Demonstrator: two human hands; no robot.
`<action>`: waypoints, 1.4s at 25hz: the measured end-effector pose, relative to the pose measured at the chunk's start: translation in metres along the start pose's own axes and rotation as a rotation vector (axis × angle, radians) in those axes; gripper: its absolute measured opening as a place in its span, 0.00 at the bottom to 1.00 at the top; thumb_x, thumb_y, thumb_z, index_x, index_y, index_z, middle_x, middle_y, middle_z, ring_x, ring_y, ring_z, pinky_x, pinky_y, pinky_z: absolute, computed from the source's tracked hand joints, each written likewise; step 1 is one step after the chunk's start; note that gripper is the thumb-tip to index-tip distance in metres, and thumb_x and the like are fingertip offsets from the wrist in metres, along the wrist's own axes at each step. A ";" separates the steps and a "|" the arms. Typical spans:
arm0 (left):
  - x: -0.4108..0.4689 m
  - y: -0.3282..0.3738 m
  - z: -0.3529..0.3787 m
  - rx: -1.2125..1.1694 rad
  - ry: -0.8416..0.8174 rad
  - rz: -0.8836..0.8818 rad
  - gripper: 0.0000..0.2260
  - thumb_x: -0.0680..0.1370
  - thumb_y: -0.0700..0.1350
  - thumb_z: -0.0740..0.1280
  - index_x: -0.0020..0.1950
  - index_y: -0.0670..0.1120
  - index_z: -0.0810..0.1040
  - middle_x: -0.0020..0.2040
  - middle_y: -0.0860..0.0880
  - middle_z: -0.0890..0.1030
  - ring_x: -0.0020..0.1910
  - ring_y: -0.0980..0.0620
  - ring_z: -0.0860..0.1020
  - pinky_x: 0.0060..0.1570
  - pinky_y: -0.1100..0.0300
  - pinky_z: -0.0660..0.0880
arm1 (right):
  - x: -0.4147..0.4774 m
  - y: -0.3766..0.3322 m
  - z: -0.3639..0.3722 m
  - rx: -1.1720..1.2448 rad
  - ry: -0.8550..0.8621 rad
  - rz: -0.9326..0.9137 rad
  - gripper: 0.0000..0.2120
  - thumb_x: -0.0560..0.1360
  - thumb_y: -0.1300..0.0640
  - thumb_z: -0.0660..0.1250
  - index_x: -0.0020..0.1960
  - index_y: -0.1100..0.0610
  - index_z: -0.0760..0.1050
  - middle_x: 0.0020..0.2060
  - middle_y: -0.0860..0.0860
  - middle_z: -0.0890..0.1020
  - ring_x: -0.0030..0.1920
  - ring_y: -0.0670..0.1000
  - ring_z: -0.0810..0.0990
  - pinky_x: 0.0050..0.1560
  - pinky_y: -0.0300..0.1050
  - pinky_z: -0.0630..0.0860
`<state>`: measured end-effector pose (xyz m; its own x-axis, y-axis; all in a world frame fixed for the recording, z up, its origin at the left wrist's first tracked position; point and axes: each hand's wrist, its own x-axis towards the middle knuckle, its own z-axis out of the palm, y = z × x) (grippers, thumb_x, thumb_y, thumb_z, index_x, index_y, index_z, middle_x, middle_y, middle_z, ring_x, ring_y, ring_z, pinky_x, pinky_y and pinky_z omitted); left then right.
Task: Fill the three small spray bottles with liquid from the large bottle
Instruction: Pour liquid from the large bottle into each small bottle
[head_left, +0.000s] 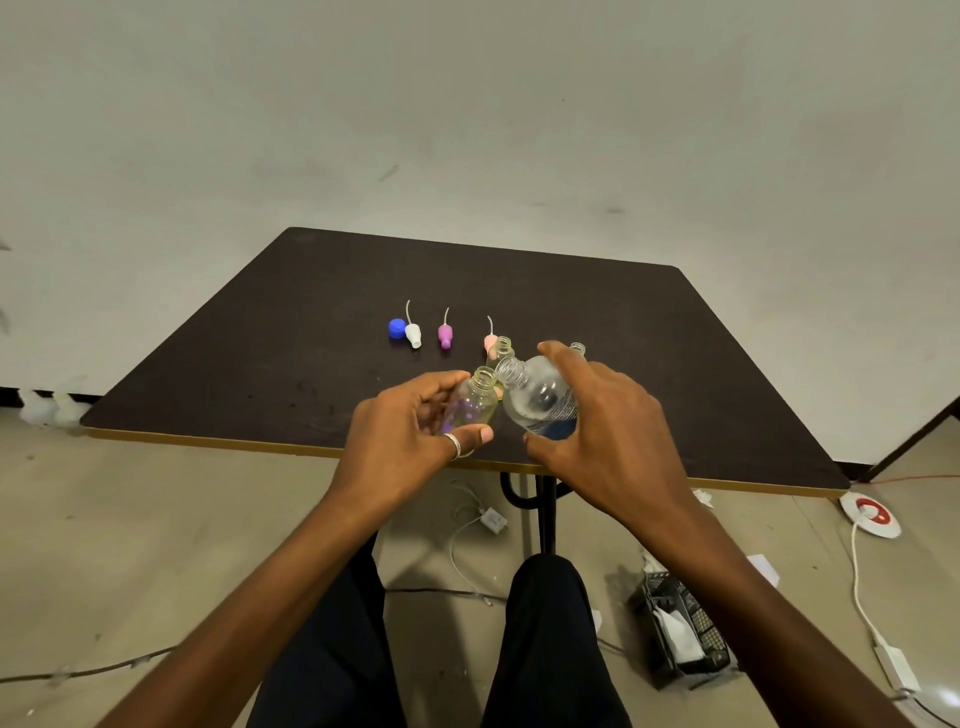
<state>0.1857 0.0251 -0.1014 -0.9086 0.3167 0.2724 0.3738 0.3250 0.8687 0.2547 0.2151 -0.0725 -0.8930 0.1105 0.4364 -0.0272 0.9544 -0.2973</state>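
the left hand (415, 426) grips a clear, uncapped small spray bottle (475, 402). the right hand (605, 431) grips the clear large bottle (540, 400), tilted with its open mouth just beside the small one's. both are held above the table (260, 338) near its front edge, with open tabletop to the left.

Your light is soft, flat and indoor, a bit dim, with a grey-green cast on the wall (467, 104). No hard shadows, only a faint diffuse one on the floor (156, 519) below the near edge of the table (260, 338). The dark tabletop swallows detail. There are small white highlights on the large bottle (540, 400) and a purple glint on the small spray bottle (470, 408). Centre is sharp. Wide-angle bows the table edges and stretches everything toward the bottom corners. Bright flare at bottom right. The cable (78, 673) at bottom left is smeared.
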 end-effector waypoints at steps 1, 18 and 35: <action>0.000 0.000 0.000 0.004 -0.005 0.001 0.28 0.67 0.49 0.80 0.66 0.54 0.78 0.54 0.59 0.84 0.50 0.71 0.80 0.48 0.75 0.76 | 0.000 0.000 0.000 0.002 -0.001 0.001 0.41 0.66 0.46 0.78 0.73 0.49 0.64 0.61 0.52 0.79 0.58 0.54 0.78 0.56 0.49 0.76; 0.000 -0.006 0.003 -0.023 -0.018 0.023 0.27 0.67 0.47 0.80 0.66 0.53 0.79 0.55 0.60 0.83 0.52 0.70 0.80 0.52 0.74 0.76 | -0.002 0.001 0.004 0.038 0.033 -0.034 0.39 0.66 0.46 0.78 0.73 0.49 0.65 0.60 0.51 0.80 0.57 0.53 0.78 0.55 0.46 0.75; -0.002 -0.002 0.003 -0.034 -0.012 0.047 0.26 0.68 0.45 0.80 0.64 0.55 0.79 0.53 0.63 0.83 0.51 0.69 0.81 0.52 0.74 0.76 | 0.000 0.003 0.005 -0.042 0.093 -0.069 0.41 0.60 0.49 0.81 0.69 0.52 0.70 0.55 0.52 0.82 0.51 0.56 0.81 0.49 0.52 0.79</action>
<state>0.1872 0.0262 -0.1046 -0.8877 0.3419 0.3085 0.4094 0.2789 0.8687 0.2528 0.2163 -0.0774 -0.8440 0.0672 0.5321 -0.0669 0.9712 -0.2288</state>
